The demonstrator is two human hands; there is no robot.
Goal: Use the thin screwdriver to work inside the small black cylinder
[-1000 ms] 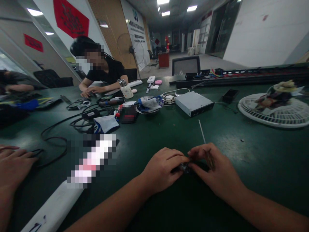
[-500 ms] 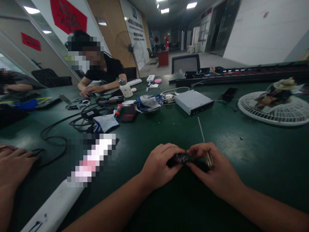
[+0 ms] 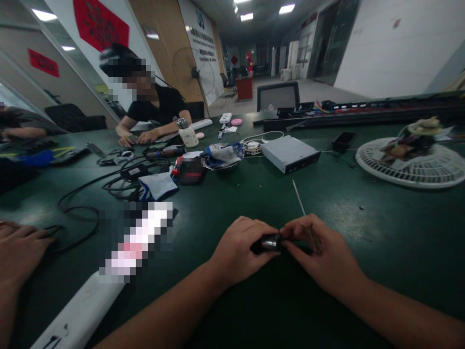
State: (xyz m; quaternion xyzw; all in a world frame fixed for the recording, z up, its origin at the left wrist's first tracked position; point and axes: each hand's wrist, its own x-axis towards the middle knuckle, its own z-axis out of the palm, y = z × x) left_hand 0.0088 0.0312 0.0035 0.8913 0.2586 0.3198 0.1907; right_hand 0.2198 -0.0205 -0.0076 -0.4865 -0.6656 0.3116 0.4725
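A short, dark, shiny cylinder of what looks like metal (image 3: 271, 243) is held just below and right of the frame's centre, lying roughly sideways. Its left part is enclosed by the left hand (image 3: 241, 245), whose fingers are curled over the top with the thumb below; its right end is left exposed, apparently so that it can be reached by the other hand. At that end the thumb and forefinger of the right hand (image 3: 321, 252) are brought close together; whether a small part is pinched between them cannot be told.

A screwdriver with a translucent amber handle (image 3: 314, 240) and a thin pale shaft is gripped in the right hand, the shaft pointed toward the upper left. It seems to be tucked there so that thumb and forefinger are left free while the tool is kept ready.

Beyond, on the dark green tabletop (image 3: 232, 198), a small dark ring-like piece (image 3: 362, 207) is seen right of centre, a flat grey metal box (image 3: 290, 152) above centre, and a round white slotted grille (image 3: 410, 174) at the right edge.
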